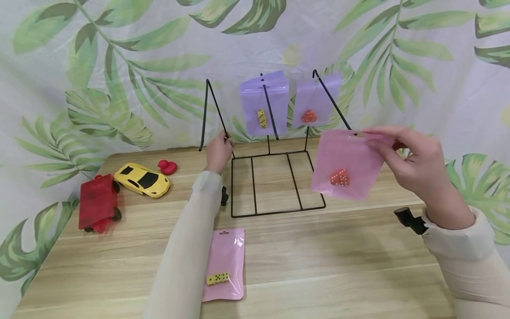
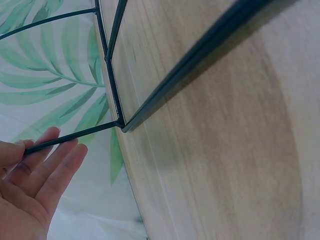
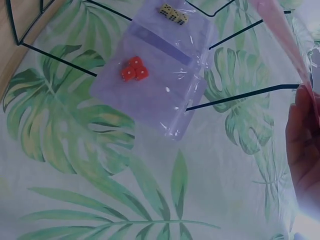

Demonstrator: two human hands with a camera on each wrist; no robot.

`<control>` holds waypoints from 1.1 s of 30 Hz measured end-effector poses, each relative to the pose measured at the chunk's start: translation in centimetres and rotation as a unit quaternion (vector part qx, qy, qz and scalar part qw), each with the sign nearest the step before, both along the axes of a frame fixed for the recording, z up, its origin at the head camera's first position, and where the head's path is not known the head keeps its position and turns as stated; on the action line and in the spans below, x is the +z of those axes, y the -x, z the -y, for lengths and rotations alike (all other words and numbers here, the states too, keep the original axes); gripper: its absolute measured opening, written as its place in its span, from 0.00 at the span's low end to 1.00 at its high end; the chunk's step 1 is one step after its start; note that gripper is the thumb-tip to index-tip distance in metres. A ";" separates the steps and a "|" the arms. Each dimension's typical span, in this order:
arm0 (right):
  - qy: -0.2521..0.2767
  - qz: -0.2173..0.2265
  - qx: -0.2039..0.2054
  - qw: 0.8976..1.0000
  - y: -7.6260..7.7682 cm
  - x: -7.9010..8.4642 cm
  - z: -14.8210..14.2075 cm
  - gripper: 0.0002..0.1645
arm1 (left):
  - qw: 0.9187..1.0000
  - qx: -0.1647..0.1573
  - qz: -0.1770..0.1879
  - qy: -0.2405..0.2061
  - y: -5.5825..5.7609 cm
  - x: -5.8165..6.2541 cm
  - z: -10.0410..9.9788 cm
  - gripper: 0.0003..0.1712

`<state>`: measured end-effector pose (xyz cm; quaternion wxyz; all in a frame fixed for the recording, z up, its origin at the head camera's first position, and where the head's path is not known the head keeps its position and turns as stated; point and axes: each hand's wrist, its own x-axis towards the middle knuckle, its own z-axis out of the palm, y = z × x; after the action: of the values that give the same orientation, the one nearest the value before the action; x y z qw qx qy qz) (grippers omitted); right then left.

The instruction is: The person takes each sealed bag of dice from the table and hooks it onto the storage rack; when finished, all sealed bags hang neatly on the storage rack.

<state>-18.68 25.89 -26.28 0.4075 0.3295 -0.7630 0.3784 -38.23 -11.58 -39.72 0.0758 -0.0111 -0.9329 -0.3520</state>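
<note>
A black wire rack (image 1: 232, 215) with three hooked arms stands on the table. My left hand (image 1: 218, 153) grips its left rear upright, the thin wire (image 2: 90, 132) lying between thumb and fingers. On the right, my right hand (image 1: 418, 164) pinches the upper right edge of a pink zip bag (image 1: 350, 153) holding orange-red dice (image 1: 339, 177). The bag's hang hole is at the tip of the right arm; whether the wire passes through I cannot tell. A purple bag (image 1: 249, 99) with yellow dice hangs on the middle arm, another purple bag (image 3: 160, 97) with red dice on the right arm.
Another pink bag (image 1: 227, 257) with yellow dice lies flat on the table (image 1: 318, 266), partly behind my left forearm. To the left sit a red toy vehicle (image 1: 97, 201), a yellow toy car (image 1: 145, 179) and a red rubber duck (image 1: 168, 167). A leaf-patterned cloth (image 1: 159, 44) hangs behind.
</note>
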 end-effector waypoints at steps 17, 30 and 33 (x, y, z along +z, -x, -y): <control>-0.034 0.052 -0.051 0.997 2.6 -0.8 0.0 0.17 | 1.000 -0.004 -0.005 -0.003 0.0 0.3 0.0 0.14; -0.049 0.090 -0.090 0.991 6.7 -0.4 0.7 0.15 | 1.000 -0.002 -0.008 0.007 -0.1 0.4 0.0 0.12; -0.055 0.110 -0.107 0.987 7.8 -0.2 0.9 0.13 | 1.000 -0.003 -0.003 0.003 -0.2 0.4 0.1 0.12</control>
<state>-26.51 25.02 -26.44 0.3402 0.2246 -0.8536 0.3242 -38.04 -11.63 -39.37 0.0774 -0.0155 -0.9335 -0.3498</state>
